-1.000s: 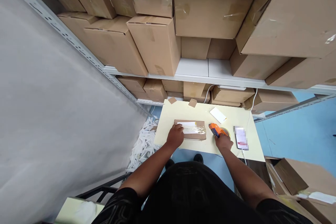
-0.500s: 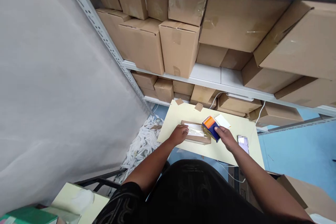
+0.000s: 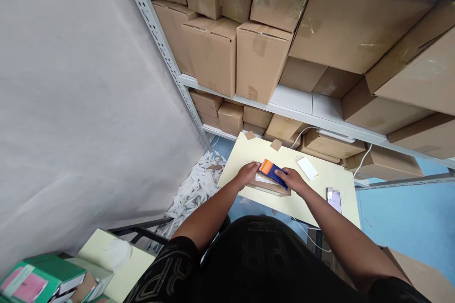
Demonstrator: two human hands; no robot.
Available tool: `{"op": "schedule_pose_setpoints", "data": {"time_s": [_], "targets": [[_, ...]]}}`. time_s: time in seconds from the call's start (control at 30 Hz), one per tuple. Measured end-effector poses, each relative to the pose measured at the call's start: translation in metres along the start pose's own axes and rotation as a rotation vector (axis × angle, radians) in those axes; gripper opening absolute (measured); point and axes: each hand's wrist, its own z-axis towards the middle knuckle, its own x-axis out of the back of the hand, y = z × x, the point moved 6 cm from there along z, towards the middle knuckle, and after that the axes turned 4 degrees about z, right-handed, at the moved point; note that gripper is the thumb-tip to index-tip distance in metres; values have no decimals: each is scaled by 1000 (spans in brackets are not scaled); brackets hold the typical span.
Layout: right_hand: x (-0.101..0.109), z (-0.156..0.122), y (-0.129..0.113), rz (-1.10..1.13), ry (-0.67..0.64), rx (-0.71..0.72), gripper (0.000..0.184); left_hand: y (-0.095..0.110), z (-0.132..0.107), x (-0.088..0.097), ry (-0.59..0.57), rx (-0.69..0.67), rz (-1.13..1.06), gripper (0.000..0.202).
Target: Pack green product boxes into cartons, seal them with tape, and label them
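A flat blue-and-orange packet is tilted above a small brown carton; I cannot make out exactly what kind of item it is. My right hand grips its blue end, thumb on top. At the orange end, my left hand has its fingers bent and closed against the packet's edge, beside the carton's left end. A white label with shiny clear tape shows on the carton top, partly covered by the packet. Right of my right hand lies a small white box on the pale yellow table.
Two brown cardboard scraps lie along the table's far edge, and a phone at its right. Shelves behind hold several cartons. White paper strips are heaped on the floor at left. A white cable hangs near the right.
My right hand has brought the packet left and laid it flatter over the carton. My left fingers have shifted up to its orange end. The white box is now uncovered. The view has swung slightly left.
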Motion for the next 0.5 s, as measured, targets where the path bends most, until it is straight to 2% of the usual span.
{"op": "schedule_pose_setpoints", "data": {"time_s": [0.1, 0.27, 0.5], "targets": [[-2, 1, -1, -24, 4, 12, 48, 0, 2, 0, 36, 38, 20, 21], [-2, 5, -3, -63, -16, 27, 48, 2, 4, -1, 48, 87, 20, 22], [-3, 10, -4, -111, -37, 34, 49, 0, 5, 1, 46, 88, 13, 21]]}}
